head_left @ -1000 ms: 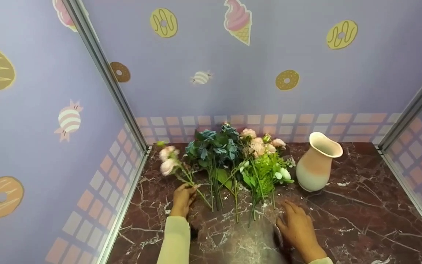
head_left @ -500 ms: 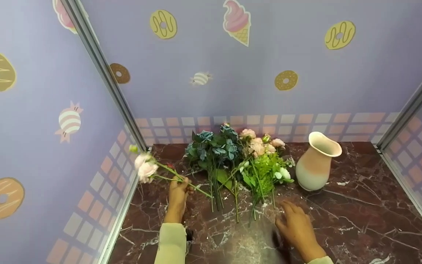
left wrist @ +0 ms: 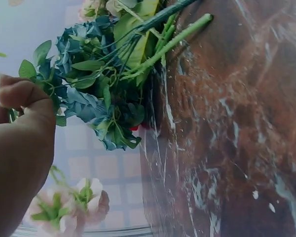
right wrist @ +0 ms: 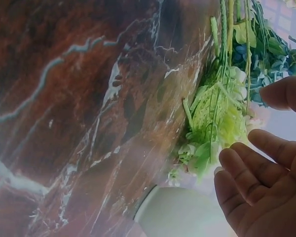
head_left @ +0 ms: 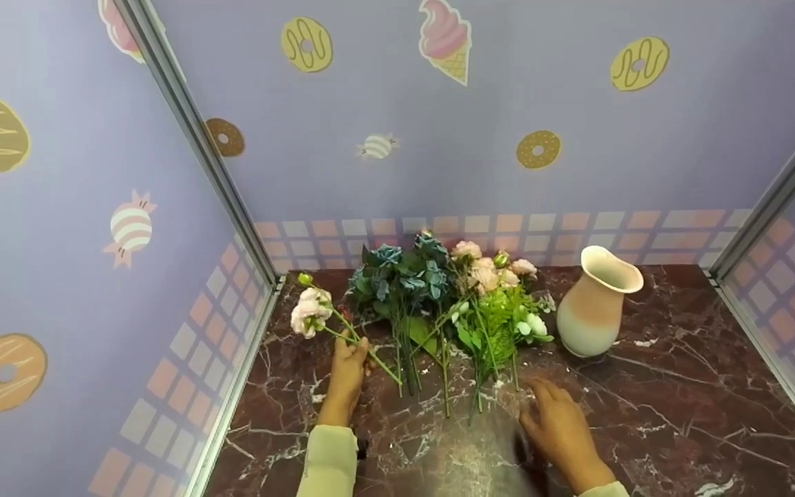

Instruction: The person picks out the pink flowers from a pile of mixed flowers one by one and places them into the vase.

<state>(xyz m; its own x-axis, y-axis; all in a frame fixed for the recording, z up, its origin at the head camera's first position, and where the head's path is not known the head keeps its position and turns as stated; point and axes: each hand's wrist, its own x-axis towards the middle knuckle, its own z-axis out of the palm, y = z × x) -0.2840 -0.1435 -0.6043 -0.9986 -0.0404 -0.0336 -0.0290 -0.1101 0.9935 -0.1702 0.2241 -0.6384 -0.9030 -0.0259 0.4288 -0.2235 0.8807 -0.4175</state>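
Note:
My left hand (head_left: 349, 366) pinches the green stem of a pale pink flower spray (head_left: 312, 308), also seen as pink blooms (left wrist: 91, 200) low in the left wrist view. Its blooms and one bud point to the far left. To the right of that hand lie blue flowers (head_left: 387, 273) with dark stems. My right hand (head_left: 563, 431) rests near the table with loosely bent fingers and holds nothing. Closest to it are the stem ends of green foliage (head_left: 501, 324) with white buds. Behind the foliage lie peach-pink flowers (head_left: 484, 275).
A peach-and-white vase (head_left: 591, 317) stands upright right of the flowers, its mouth facing up. The dark red marbled table (head_left: 687, 400) ends at a patterned back wall (head_left: 480, 159). A metal-edged side wall (head_left: 183, 276) rises on the left.
The pink flower spray swung out to the left in my left hand, then came back rightward, its blooms now clear and steady. My right hand and the vase have not moved.

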